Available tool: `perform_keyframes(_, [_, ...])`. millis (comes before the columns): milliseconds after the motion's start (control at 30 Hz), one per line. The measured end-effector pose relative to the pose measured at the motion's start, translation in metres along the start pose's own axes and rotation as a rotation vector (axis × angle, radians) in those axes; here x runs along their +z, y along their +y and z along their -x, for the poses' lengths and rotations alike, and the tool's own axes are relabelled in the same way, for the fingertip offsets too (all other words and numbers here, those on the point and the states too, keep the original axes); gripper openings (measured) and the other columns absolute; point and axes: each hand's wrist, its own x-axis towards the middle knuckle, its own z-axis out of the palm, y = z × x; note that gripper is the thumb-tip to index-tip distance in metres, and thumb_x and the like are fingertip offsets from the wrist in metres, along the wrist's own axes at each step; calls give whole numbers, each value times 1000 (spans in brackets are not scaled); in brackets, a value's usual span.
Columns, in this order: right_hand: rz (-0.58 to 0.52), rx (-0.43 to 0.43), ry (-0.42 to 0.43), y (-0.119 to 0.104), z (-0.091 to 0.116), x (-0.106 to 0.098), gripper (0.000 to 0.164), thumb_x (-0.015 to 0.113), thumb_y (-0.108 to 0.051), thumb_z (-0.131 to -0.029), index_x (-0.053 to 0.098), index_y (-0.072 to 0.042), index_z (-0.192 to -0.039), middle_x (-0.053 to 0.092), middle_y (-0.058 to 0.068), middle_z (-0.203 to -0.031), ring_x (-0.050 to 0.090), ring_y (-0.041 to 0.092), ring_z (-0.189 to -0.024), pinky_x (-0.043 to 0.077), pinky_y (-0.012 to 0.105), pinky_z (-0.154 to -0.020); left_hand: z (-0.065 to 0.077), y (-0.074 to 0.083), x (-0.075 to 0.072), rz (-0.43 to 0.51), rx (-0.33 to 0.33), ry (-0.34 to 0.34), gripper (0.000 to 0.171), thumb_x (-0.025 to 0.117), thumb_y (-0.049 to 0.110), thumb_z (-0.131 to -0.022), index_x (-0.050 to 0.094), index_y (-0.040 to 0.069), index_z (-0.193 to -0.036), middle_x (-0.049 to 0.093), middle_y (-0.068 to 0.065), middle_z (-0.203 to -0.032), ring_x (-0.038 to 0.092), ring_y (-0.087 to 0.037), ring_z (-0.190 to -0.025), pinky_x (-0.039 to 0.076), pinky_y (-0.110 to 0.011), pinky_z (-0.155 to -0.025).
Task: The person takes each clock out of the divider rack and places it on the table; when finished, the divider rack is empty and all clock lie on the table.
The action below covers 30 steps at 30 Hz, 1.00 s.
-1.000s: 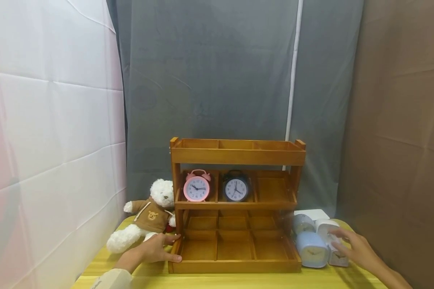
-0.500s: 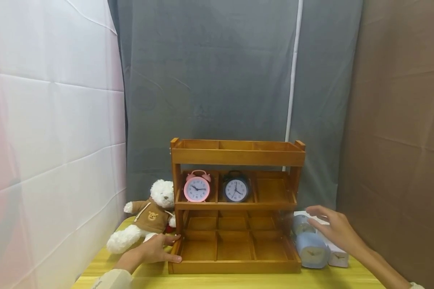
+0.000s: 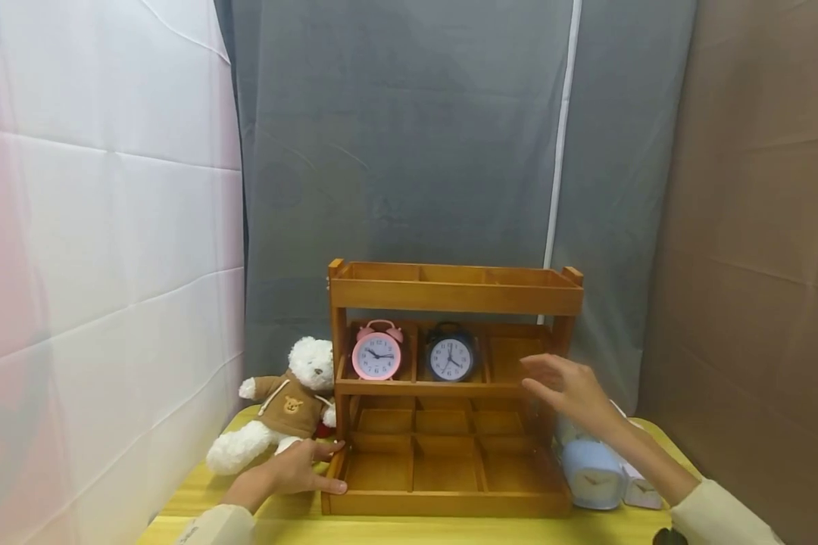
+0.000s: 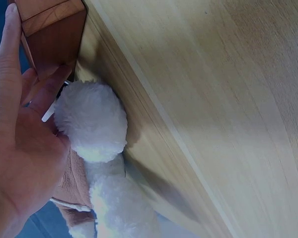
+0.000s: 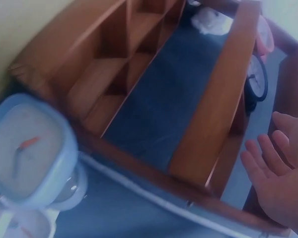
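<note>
A brown three-tier wooden shelf [image 3: 446,505] divided into compartments stands on the table. My left hand [image 3: 289,477] grips its lower left corner, thumb on the near side and fingers behind the side board [image 4: 57,42]. My right hand [image 3: 572,390] hovers before the right end of the middle tier, fingers loosely bent and holding nothing. On that tier, a pink twin-bell alarm clock [image 3: 376,356] stands in the left compartment and a black alarm clock [image 3: 451,358] in the middle one. No clock shows in the right compartment [image 3: 514,359].
A white teddy bear [image 3: 293,405] in a brown hoodie sits left of the shelf, close to my left hand. Right of the shelf are a light blue clock [image 3: 593,481] and a pale lilac clock [image 3: 641,493], with more items partly hidden behind my right forearm.
My right hand has moved left and up from over the clocks on the right to the shelf's middle tier. The left hand keeps its grip on the corner. The view has shifted slightly.
</note>
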Motion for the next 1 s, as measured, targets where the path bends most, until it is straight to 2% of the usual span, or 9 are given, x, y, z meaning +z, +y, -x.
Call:
perform_keyframes(167, [-40,21,-12,-7,-24,15,33,80,-10,-93,71,0,-123,75,16,-117,76,28,-100,62,37,-86,0,0,1,-5,-10,-6,79,86,41,-86,59,-7,-142,68,-26,-130,67,-41,-117,52,-60,-99])
perform_keyframes(400, [-82,-12,-37,-18,-55,37,30,78,-7,-93,72,3,-121,75,17,-116,75,29,-99,62,34,-85,2,-2,1,13,-20,-11,81,86,44,-85,58,-7,-142,68,-25,-130,67,-41,-117,51,-61,-99])
perform_keyframes(600, [-88,13,-39,-23,-79,52,30,79,-6,-92,73,4,-120,75,17,-114,75,30,-98,63,34,-84,0,-2,1,19,-9,-11,82,85,44,-85,58,-7,-143,66,-27,-133,68,-42,-116,52,-61,-99])
perform_keyframes(767, [-39,59,-75,-25,-92,64,37,79,-8,-92,71,3,-126,73,22,-117,73,34,-101,63,37,-84,1,-2,0,30,-19,-14,82,86,43,-85,57,-7,-143,65,-28,-134,68,-42,-116,52,-61,-99])
perform_keyframes(900, [16,66,-113,-27,-97,73,41,80,-14,-92,71,2,-129,68,26,-124,72,31,-94,62,38,-79,1,-2,0,39,-14,-8,81,86,41,-85,57,-7,-143,65,-27,-134,68,-41,-115,52,-61,-98])
perform_keyframes(1000, [44,51,-111,-27,-96,78,40,81,-15,-92,72,2,-127,64,27,-129,68,34,-101,60,45,-85,1,-1,0,35,0,-4,80,86,39,-86,57,-8,-143,65,-28,-133,69,-41,-114,53,-60,-97])
